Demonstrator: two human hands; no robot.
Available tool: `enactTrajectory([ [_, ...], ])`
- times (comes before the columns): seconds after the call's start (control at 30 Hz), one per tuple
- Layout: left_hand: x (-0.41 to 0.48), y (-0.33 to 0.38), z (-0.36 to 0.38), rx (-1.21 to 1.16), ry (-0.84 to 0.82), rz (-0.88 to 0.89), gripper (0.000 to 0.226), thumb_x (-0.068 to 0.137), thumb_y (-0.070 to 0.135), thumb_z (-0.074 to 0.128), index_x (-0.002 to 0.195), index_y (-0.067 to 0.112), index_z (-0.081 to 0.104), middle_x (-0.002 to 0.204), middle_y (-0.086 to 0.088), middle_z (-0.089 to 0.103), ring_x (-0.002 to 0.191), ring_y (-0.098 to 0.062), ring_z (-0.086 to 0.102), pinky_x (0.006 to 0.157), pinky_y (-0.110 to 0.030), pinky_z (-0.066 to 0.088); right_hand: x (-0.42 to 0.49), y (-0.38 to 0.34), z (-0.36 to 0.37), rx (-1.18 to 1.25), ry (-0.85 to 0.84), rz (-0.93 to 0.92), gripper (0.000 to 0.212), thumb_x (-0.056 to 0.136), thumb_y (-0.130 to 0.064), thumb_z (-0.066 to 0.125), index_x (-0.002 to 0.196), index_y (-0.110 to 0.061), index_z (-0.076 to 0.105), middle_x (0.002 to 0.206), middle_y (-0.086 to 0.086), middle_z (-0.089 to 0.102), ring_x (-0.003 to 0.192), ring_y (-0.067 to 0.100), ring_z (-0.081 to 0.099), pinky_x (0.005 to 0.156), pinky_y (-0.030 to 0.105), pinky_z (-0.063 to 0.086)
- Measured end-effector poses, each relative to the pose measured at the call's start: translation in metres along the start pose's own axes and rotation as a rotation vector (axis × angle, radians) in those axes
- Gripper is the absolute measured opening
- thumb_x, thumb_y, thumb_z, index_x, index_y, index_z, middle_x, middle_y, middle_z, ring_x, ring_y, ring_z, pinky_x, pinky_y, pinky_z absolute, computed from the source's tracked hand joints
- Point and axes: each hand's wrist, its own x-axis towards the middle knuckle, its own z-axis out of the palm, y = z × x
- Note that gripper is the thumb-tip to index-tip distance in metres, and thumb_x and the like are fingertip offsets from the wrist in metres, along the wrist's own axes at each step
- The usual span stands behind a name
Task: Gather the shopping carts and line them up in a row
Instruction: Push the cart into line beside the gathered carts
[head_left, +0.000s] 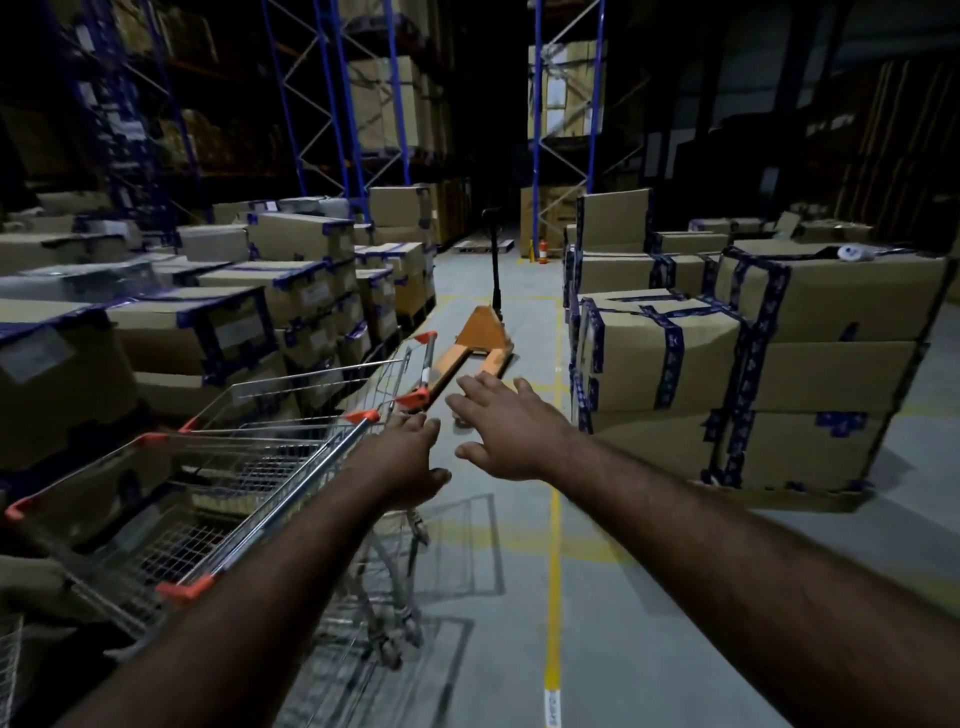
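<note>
Steel-wire shopping carts (249, 467) with orange corner caps stand on the grey concrete floor (649, 597), along its left edge and tight against the stacked cartons (218, 322) there. You have two of them in front of you. The near cart (130, 545) fills the lower left, and the far cart (332, 371) sits just beyond it, its orange-tipped handle (425, 366) pointing towards the middle of the aisle.

Your left hand (410, 462) is stretched out over the right-hand corner of the near cart with the fingers (423, 423) straight and loose. It holds nothing. You cannot tell from this view whether the fingertips touch the far cart's handle or stop just short of it. Your right hand (511, 434) is out beside it, over bare floor, with the fingers spread wide. It grips nothing and is clear of both carts.

Ahead of your hands an orange pallet jack (480, 332) lies in the middle of the aisle, forks towards you. A yellow line (554, 582) runs up the floor under your right forearm. More taped cartons (779, 364) are stacked along the floor's right edge, and blue racking (332, 104) rises behind in the dark.
</note>
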Motion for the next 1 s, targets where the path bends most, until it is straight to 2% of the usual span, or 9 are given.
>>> enactTrajectory([
  [0.17, 0.118, -0.008, 0.009, -0.034, 0.024, -0.057, 0.082, 0.091, 0.054, 0.059, 0.156, 0.023, 0.022, 0.162, -0.001, 0.027, 0.145, -0.025, 0.028, 0.109, -0.045, 0.04, 0.092, 0.087, 0.024, 0.018, 0.011, -0.037, 0.071, 0.101, -0.047, 0.05, 0.159, -0.02, 0.019, 0.168, 0.007, 0.009, 0.153, 0.026, 0.006, 0.119, 0.058, 0.012],
  [0.33, 0.215, -0.013, 0.013, -0.087, 0.023, -0.162, 0.079, 0.093, 0.05, 0.059, 0.156, 0.022, 0.022, 0.16, -0.003, 0.029, 0.146, -0.026, 0.027, 0.109, -0.047, 0.04, 0.18, 0.156, 0.042, 0.006, 0.003, -0.13, 0.07, 0.1, -0.046, 0.05, 0.158, -0.02, 0.021, 0.167, 0.008, 0.01, 0.153, 0.026, 0.008, 0.118, 0.056, 0.014],
  [0.43, 0.259, -0.022, 0.024, -0.13, -0.032, -0.192, 0.082, 0.092, 0.049, 0.06, 0.157, 0.024, 0.018, 0.162, -0.004, 0.027, 0.148, -0.027, 0.024, 0.111, -0.049, 0.037, 0.225, 0.182, 0.059, 0.032, 0.006, -0.168, 0.07, 0.099, -0.047, 0.052, 0.157, -0.019, 0.023, 0.167, 0.008, 0.014, 0.153, 0.026, 0.01, 0.118, 0.056, 0.017],
  [0.53, 0.306, -0.041, 0.035, -0.15, -0.045, -0.237, 0.078, 0.093, 0.049, 0.059, 0.157, 0.021, 0.022, 0.162, -0.004, 0.027, 0.148, -0.026, 0.022, 0.114, -0.046, 0.034, 0.273, 0.206, 0.083, 0.039, -0.01, -0.205, 0.071, 0.098, -0.048, 0.052, 0.157, -0.02, 0.023, 0.166, 0.009, 0.016, 0.152, 0.026, 0.011, 0.118, 0.058, 0.018],
  [0.8, 0.448, -0.114, 0.094, -0.207, -0.088, -0.361, 0.068, 0.091, 0.049, 0.061, 0.147, 0.017, 0.04, 0.152, -0.007, 0.044, 0.138, -0.026, 0.041, 0.107, -0.044, 0.041, 0.421, 0.268, 0.159, 0.057, -0.028, -0.258, 0.067, 0.098, -0.05, 0.052, 0.155, -0.024, 0.029, 0.164, 0.008, 0.023, 0.15, 0.027, 0.02, 0.117, 0.055, 0.023],
  [1.0, 0.551, -0.155, 0.143, -0.278, -0.123, -0.452, 0.065, 0.09, 0.051, 0.058, 0.145, 0.02, 0.041, 0.146, -0.008, 0.047, 0.133, -0.028, 0.045, 0.103, -0.048, 0.045, 0.525, 0.302, 0.217, 0.063, -0.125, -0.317, 0.067, 0.098, -0.048, 0.053, 0.155, -0.023, 0.029, 0.164, 0.007, 0.023, 0.15, 0.027, 0.018, 0.117, 0.058, 0.022],
])
